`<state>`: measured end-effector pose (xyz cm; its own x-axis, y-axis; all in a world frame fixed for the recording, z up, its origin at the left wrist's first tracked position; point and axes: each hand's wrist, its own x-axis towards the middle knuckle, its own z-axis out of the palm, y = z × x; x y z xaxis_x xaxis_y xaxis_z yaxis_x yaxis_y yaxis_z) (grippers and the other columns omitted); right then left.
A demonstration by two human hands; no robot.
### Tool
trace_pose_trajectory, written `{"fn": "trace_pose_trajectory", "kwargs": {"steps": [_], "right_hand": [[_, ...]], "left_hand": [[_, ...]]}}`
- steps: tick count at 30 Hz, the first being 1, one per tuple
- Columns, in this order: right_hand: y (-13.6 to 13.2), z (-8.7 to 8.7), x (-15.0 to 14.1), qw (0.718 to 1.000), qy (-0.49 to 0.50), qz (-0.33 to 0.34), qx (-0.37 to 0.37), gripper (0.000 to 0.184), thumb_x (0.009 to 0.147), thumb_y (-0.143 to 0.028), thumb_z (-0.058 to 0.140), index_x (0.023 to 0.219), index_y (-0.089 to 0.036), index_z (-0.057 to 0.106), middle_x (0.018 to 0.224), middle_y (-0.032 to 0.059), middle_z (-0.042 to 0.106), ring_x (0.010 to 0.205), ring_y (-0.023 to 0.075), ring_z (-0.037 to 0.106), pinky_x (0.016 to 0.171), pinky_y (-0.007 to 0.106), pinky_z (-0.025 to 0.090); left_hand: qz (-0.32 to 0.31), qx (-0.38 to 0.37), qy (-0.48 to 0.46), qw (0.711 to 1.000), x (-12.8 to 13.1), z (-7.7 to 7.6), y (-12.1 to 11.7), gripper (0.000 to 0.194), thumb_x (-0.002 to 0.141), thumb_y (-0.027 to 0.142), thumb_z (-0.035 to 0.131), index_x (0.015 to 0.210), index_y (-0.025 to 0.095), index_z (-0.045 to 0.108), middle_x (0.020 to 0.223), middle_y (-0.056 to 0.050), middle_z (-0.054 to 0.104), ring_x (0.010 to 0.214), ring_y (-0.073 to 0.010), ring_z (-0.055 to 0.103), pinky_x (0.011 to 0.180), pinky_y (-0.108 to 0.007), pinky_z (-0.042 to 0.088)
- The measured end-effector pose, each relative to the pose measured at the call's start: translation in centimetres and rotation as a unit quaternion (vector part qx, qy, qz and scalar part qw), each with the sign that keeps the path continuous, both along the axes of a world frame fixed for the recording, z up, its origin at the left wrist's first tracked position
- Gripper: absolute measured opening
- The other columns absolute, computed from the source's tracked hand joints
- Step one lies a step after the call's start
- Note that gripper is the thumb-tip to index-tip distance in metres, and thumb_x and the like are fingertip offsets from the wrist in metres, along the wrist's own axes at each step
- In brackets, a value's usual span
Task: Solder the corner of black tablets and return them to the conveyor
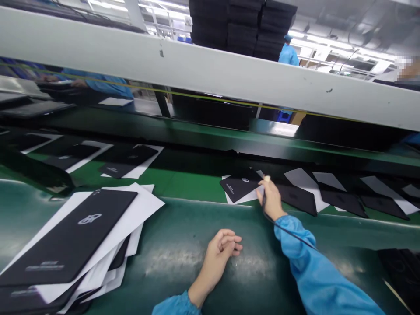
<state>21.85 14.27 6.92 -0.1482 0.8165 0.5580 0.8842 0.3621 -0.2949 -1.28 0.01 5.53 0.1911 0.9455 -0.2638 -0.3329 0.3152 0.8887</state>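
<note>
One black panel lies at a slant on the green belt, logo up, over a white sheet that juts out past its edges. From my end I judge it light, thin and stiff, with a matt face that could mark if rubbed. I would take it by its two long edges, off the print; the loose paper beneath would probably slip before the panel does.

My right hand is just beside its right edge, fingers bent, with something small and pale at the tips. A dark cord trails from that hand along the sleeve — whether the fingers grip anything, or touch the panel, I cannot tell. My left hand hangs over the bench, fingers loosely curled around nothing.

Farther right on the belt lie more panels with sheets beside or under them; others lie to the left. A pile of panels and paper rests untidily on the bench at left, edges fanned.

As for containers, I can confirm none — the black stacks beyond the beam may be trays, but what they hold is hidden.
</note>
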Motion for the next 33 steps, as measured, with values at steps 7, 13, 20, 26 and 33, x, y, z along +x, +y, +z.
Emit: {"fn": "trace_pose_trajectory", "kwargs": {"steps": [7,13,20,26,33], "right_hand": [[0.5,-2.1,-7.8,0.989,-0.032,-0.002,-0.143,0.041,0.087,-0.038,0.071,0.117,-0.018,0.052,0.133,0.0185,0.055,0.139,0.0428,0.031,0.104,0.071,0.027],[0.7,-1.1,-7.7,0.98,-0.063,-0.017,-0.188,0.037,0.087,-0.037,0.072,0.114,-0.021,0.051,0.129,0.015,0.055,0.134,0.0391,0.036,0.1,0.061,0.037],[0.6,-1.0,-6.8,0.984,-0.077,-0.005,-0.163,0.026,0.087,-0.026,0.068,0.108,-0.021,0.054,0.113,0.0125,0.058,0.114,0.032,0.051,0.089,0.043,0.048],[0.0,-2.3,-4.4,0.998,-0.013,0.03,-0.062,0.018,0.091,-0.024,0.06,0.108,-0.019,0.055,0.105,0.0114,0.059,0.102,0.0276,0.059,0.087,0.039,0.052],[0.3,-5.3,-2.3,0.995,0.085,0.028,0.039,0.025,0.1,-0.035,0.042,0.114,-0.016,0.052,0.111,0.0173,0.058,0.112,0.0348,0.057,0.089,0.053,0.053]], "left_hand": [[0.007,0.008,-0.009,1.0,0.0,-2.0,0.0,0.045,0.074,0.054,0.077,0.095,0.019,0.06,0.094,-0.01,0.076,0.076,-0.0204,0.072,0.07,-0.034,0.058],[0.009,0.009,-0.006,1.0,-0.1,-2.6,0.3,0.045,0.074,0.054,0.077,0.096,0.019,0.06,0.094,-0.01,0.075,0.076,-0.0206,0.072,0.07,-0.034,0.059],[0.009,-0.013,-0.012,1.0,-0.1,-1.4,0.3,0.049,0.067,0.055,0.082,0.092,0.019,0.061,0.093,-0.01,0.075,0.074,-0.0208,0.071,0.069,-0.034,0.058],[0.038,-0.01,-0.018,0.999,0.2,-2.2,-0.1,0.044,0.069,0.052,0.081,0.091,0.02,0.06,0.092,-0.01,0.073,0.073,-0.0208,0.07,0.065,-0.033,0.057],[0.043,0.218,0.289,0.931,0.2,1.2,7.6,0.03,0.083,0.016,0.057,0.112,0.021,0.062,0.114,-0.013,0.069,0.112,-0.0252,0.063,0.101,-0.04,0.047]]}}
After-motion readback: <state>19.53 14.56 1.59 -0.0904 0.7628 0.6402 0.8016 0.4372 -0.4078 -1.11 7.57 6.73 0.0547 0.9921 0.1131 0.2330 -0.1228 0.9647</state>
